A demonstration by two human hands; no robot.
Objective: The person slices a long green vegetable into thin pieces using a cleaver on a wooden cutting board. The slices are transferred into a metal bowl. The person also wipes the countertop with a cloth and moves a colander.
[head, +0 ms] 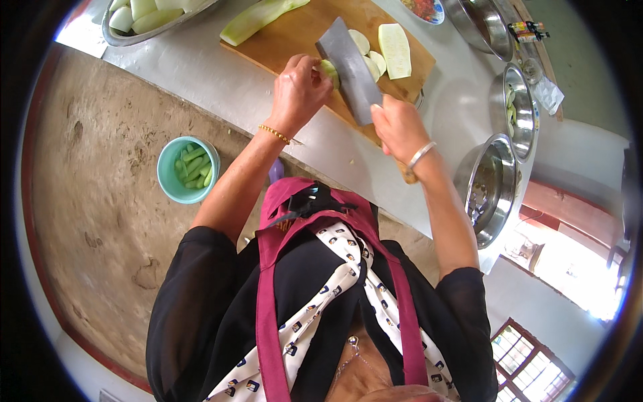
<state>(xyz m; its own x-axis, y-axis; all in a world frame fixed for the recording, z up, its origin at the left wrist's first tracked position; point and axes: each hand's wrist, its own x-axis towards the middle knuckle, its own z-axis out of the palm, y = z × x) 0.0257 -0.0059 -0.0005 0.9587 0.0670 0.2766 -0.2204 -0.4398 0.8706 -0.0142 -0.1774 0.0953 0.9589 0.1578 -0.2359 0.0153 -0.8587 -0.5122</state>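
Note:
My right hand (402, 125) grips the wooden handle of a cleaver (351, 75), whose broad blade stands over a wooden cutting board (294, 30). Left of the blade, my left hand (303, 88) pinches a short piece of pale green gourd (329, 73) at the board's near edge. Several round slices (378, 63) lie just past the blade, partly covered by it. To their right rests a flat-cut gourd half (395, 51). A long peeled gourd piece (256, 20) lies across the board's far left part.
A metal basin (163, 27) of peeled gourd chunks sits at the table's far left. Steel bowls (490, 191) line the right side, near a plate of chopped red food (427, 10). A turquoise bucket (188, 170) of green vegetables stands on the floor, left of the table (201, 95).

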